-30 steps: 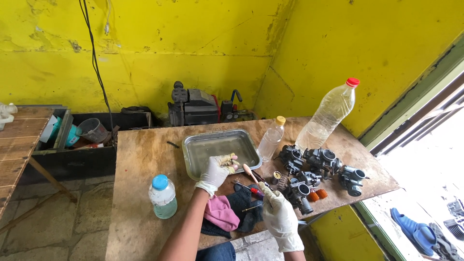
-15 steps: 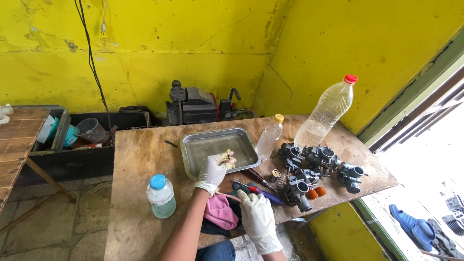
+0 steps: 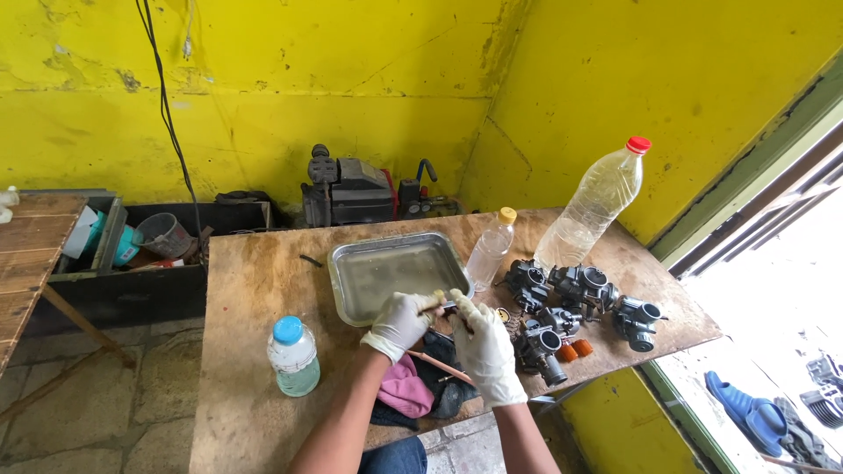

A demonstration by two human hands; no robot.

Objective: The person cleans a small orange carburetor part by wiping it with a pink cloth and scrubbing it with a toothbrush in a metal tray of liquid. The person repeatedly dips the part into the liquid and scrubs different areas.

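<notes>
Right hand [image 3: 486,345] now up beside left hand [image 3: 402,321], both pinching small part [image 3: 439,301], axis unclear.

Small repair workshop, rough yellow walls [image 3: 263,96], worn plywood table [image 3: 255,351], cluster of carburetors [image 3: 571,303], metal tray [image 3: 395,272], engine unit [image 3: 351,189] by the wall, crate of parts [image 3: 140,237], bare stone floor [image 3: 105,395]

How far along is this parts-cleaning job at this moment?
Early, it seems. Set out: metal tray holding clear liquid, and bottles. In hand: left hand and right hand, both gloved, meet on a small part at the tray's edge. Left: several carburetors wait beside it.
</notes>
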